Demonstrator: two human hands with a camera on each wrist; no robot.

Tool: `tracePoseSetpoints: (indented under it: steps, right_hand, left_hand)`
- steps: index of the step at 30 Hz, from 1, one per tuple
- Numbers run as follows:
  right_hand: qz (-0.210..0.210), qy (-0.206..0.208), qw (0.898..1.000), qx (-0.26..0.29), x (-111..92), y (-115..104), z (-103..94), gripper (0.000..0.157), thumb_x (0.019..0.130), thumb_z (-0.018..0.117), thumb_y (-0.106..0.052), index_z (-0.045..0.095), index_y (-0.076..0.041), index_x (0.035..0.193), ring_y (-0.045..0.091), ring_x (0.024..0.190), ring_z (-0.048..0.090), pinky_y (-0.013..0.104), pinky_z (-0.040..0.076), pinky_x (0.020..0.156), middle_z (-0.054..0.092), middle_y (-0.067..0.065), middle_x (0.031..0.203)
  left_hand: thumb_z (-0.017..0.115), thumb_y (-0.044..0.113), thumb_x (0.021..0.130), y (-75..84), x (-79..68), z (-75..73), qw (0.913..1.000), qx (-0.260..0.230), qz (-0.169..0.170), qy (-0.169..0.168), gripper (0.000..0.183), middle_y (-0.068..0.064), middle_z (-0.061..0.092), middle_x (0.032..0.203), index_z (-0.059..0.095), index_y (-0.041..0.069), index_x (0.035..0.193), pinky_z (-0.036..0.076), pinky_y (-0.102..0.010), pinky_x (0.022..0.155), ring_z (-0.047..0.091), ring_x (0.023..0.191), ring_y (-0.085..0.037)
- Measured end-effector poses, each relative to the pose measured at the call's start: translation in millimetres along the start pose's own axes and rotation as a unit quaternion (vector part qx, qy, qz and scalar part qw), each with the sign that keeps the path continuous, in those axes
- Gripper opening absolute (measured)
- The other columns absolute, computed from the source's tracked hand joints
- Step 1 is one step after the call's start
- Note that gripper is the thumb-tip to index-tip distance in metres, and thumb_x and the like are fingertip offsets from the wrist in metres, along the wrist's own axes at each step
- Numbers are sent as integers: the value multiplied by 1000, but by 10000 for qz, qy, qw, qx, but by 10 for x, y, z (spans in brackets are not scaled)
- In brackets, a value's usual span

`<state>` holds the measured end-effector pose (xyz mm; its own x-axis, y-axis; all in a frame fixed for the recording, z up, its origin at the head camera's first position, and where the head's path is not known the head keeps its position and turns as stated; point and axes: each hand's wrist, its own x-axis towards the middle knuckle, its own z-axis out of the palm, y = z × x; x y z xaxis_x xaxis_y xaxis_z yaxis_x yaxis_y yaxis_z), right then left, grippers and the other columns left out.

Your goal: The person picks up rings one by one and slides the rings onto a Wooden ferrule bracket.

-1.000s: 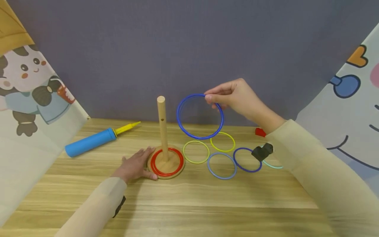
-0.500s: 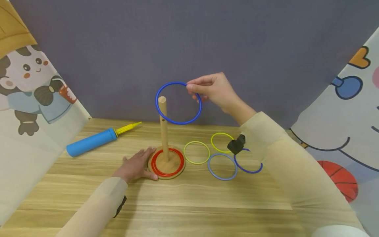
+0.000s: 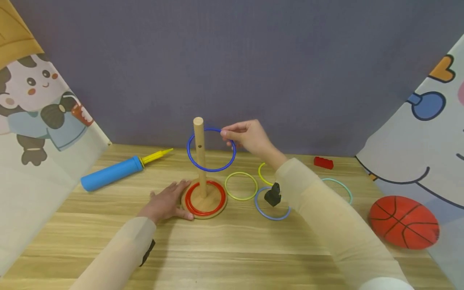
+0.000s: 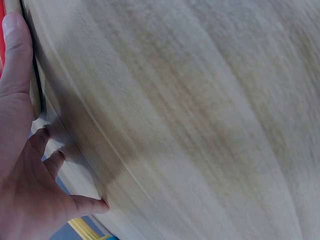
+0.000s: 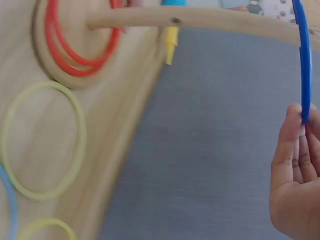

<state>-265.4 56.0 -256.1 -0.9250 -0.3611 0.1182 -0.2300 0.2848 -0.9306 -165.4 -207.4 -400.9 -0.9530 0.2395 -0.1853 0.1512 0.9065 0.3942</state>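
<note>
A wooden peg point(image 3: 199, 153) stands upright on a round wooden base point(image 3: 221, 207) with a red ring point(image 3: 188, 200) lying on it. My right hand point(image 3: 246, 137) pinches a blue ring point(image 3: 211, 168) that hangs around the upper part of the peg. The right wrist view shows the same blue ring point(image 5: 301, 60) between my fingers point(image 5: 292, 145), with the peg point(image 5: 200, 19) passing through it. My left hand point(image 3: 167, 201) rests flat on the table, thumb against the base's left edge; in the left wrist view the left hand point(image 4: 20, 165) lies spread on the wood.
Loose rings lie right of the base: a yellow ring point(image 3: 241, 186), a light blue ring point(image 3: 270, 215), a teal ring point(image 3: 342, 187). A blue and yellow pump point(image 3: 116, 171) lies at the left, a red block point(image 3: 323, 162) at the back, a basketball point(image 3: 404, 221) at the right.
My right hand carried the blue ring left and down, from beside the peg to over its top and around it. The left hand stayed at the base.
</note>
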Motion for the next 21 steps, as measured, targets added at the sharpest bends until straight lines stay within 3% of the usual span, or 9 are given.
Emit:
tracePoseSetpoints:
  steps: [9,16,21]
  right_hand:
    - [479,-94,9978,454,-90,540,315,22,93,76,-11,76,5,108,13,69,69,29,59,62,76,18,94]
    - [735,-193,9964,384,-202,849,538,22,93,76,-13,77,3,108,40,91,72,32,61,64,77,14,93]
    - [790,-106,9963,328,-273,1000,665,18,93,76,-11,78,4,104,20,70,70,29,58,59,76,9,84]
  left_hand:
    - [85,63,67,17,-6,-5,10000,13,-24,12,122,-22,26,164,26,11,161,16,-89,97,25,147,-50]
    - [86,62,68,17,-15,-7,9999,-85,-66,25,127,-30,32,158,21,5,161,14,-89,98,25,147,-50]
    - [87,60,68,27,-16,-16,10000,-24,-92,-19,128,-31,30,159,21,0,160,15,-88,98,25,147,-51]
